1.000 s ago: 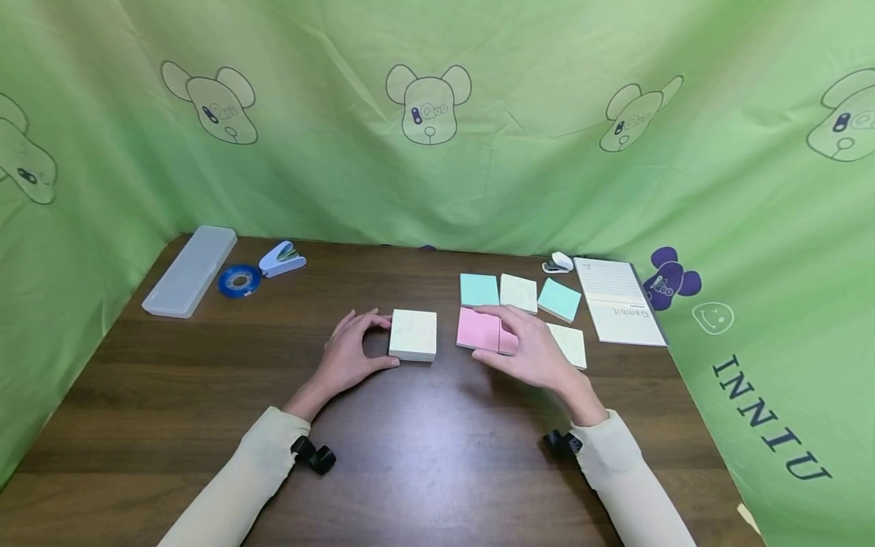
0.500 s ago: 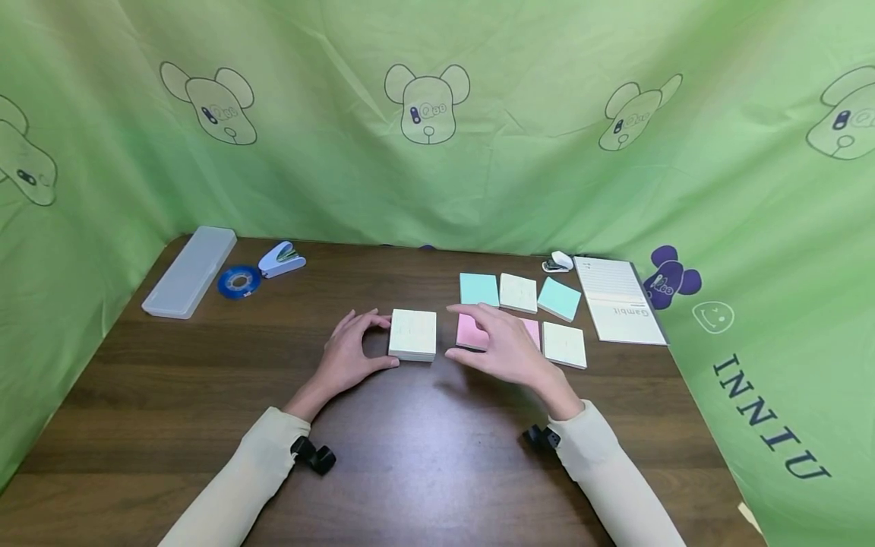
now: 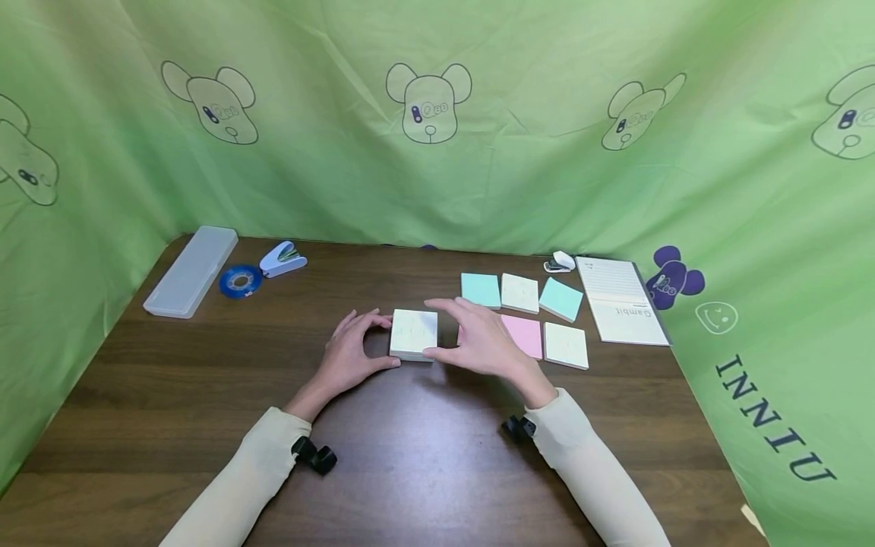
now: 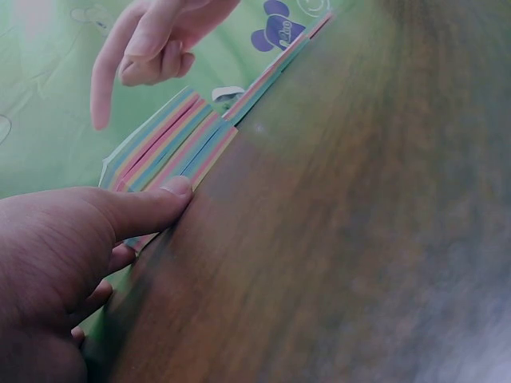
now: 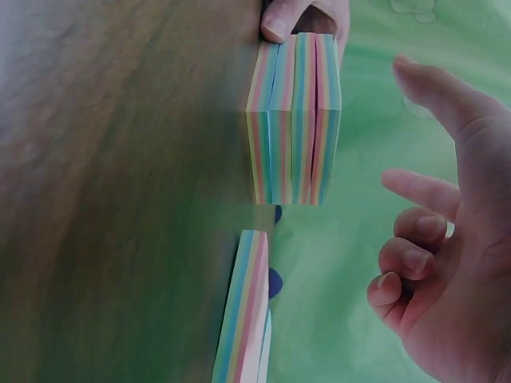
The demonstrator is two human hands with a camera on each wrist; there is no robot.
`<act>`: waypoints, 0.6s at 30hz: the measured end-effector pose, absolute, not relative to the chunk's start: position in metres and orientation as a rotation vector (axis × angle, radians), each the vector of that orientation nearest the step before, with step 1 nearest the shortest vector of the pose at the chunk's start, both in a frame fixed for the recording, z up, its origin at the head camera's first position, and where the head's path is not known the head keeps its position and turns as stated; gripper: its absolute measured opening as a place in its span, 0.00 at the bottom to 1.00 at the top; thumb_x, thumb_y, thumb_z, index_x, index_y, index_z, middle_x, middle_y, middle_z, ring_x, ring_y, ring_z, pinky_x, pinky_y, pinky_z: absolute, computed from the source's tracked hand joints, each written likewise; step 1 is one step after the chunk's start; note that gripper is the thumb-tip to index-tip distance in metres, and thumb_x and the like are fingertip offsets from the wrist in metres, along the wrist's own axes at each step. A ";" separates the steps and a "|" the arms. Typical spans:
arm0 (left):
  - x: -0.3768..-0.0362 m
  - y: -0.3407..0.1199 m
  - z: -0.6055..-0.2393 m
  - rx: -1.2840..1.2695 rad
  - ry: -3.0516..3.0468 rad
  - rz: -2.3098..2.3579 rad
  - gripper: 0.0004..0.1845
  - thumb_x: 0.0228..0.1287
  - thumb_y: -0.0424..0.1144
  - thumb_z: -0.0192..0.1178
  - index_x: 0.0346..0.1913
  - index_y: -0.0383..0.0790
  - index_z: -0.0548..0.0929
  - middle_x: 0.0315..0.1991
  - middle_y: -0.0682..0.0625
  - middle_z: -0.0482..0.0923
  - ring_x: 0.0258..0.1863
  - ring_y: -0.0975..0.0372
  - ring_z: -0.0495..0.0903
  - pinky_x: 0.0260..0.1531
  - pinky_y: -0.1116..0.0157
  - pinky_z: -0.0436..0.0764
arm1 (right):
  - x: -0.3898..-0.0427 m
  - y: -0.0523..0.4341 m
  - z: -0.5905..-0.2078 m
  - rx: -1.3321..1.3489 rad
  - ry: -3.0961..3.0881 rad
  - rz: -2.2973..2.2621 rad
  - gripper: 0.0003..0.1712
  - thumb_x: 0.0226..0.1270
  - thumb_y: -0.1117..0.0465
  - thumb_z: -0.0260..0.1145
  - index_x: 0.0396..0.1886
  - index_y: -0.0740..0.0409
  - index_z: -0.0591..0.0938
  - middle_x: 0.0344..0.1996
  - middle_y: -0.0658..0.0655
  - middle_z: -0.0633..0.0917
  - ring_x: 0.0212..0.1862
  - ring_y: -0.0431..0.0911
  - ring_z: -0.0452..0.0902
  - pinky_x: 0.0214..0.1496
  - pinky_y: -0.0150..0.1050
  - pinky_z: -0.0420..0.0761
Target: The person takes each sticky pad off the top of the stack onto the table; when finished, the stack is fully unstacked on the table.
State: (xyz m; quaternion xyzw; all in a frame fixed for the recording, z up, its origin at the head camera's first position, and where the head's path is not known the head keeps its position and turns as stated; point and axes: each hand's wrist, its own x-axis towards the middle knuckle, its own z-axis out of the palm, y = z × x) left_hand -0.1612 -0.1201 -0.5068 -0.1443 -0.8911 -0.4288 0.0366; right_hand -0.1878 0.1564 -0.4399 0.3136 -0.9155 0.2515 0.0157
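Observation:
A thick pale-yellow sticky note block [image 3: 413, 333] with rainbow-striped sides [image 5: 294, 120] lies mid-table. My left hand [image 3: 390, 342] grips its left side, thumb on the near edge [image 4: 144, 209] and fingers at the far corner. My right hand [image 3: 437, 330] hovers at the block's right side with relaxed, spread fingers. The wrist views show a gap between the right hand and the block. A pink pad [image 3: 522, 335] lies just right of that hand.
Two teal pads [image 3: 480, 289] [image 3: 560, 298] and two pale-yellow pads [image 3: 519, 292] [image 3: 566, 346] lie right of centre, beside a notebook [image 3: 620, 300] and a small white stapler [image 3: 559, 263]. A clear pencil case [image 3: 191, 270], blue tape roll [image 3: 239, 281] and stapler [image 3: 282, 259] sit far left. Green cloth walls three sides.
My right hand has moved left, from over the pink pad to the right side of the block, uncovering the pink pad. The left hand and block have stayed put.

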 end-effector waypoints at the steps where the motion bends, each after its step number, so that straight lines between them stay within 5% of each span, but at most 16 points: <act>1: -0.161 -0.120 -0.507 -0.444 -2.735 -1.316 0.34 0.52 0.40 0.90 0.59 0.36 0.84 0.66 0.42 0.87 0.80 0.44 0.73 0.89 0.46 0.54 | -0.189 0.155 -0.441 0.974 -2.858 0.762 0.49 0.60 0.36 0.84 0.78 0.48 0.80 0.45 0.55 0.87 0.32 0.41 0.76 0.37 0.42 0.80; 10: -0.161 -0.119 -0.506 -0.437 -2.760 -1.318 0.35 0.53 0.40 0.90 0.61 0.36 0.83 0.67 0.41 0.86 0.81 0.44 0.72 0.89 0.47 0.52 | -0.196 0.148 -0.452 0.932 -2.998 0.587 0.59 0.53 0.27 0.84 0.82 0.43 0.76 0.37 0.52 0.80 0.30 0.45 0.68 0.30 0.38 0.72; 18: -0.161 -0.120 -0.506 -0.417 -2.758 -1.320 0.34 0.53 0.40 0.89 0.60 0.37 0.84 0.67 0.41 0.85 0.81 0.44 0.71 0.89 0.45 0.53 | -0.201 0.143 -0.456 0.946 -3.025 0.583 0.60 0.52 0.26 0.84 0.82 0.45 0.77 0.38 0.50 0.79 0.32 0.45 0.69 0.34 0.39 0.72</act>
